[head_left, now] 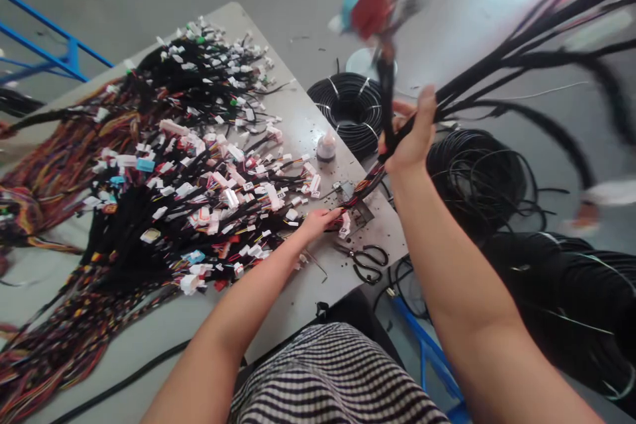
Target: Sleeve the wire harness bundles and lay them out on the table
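Note:
My right hand (412,132) is raised off the table's right edge, closed around a thick bundle of black sleeved cables (501,59) that fans up and to the right. The bundle's lower end, with coloured wires and a white connector (344,225), runs down to a small metal fixture (355,202) on the table. My left hand (318,220) rests on the table beside that fixture, fingers pinched on the coloured wire ends there. A blurred red and white object (377,6) hangs above the bundle.
A large heap of black wire harnesses with white connectors (199,172) covers the grey table (298,291). Black-handled scissors (368,262) lie near the table's corner, a small white bottle (326,146) behind. Coils of black cable (348,106) lie on the floor to the right.

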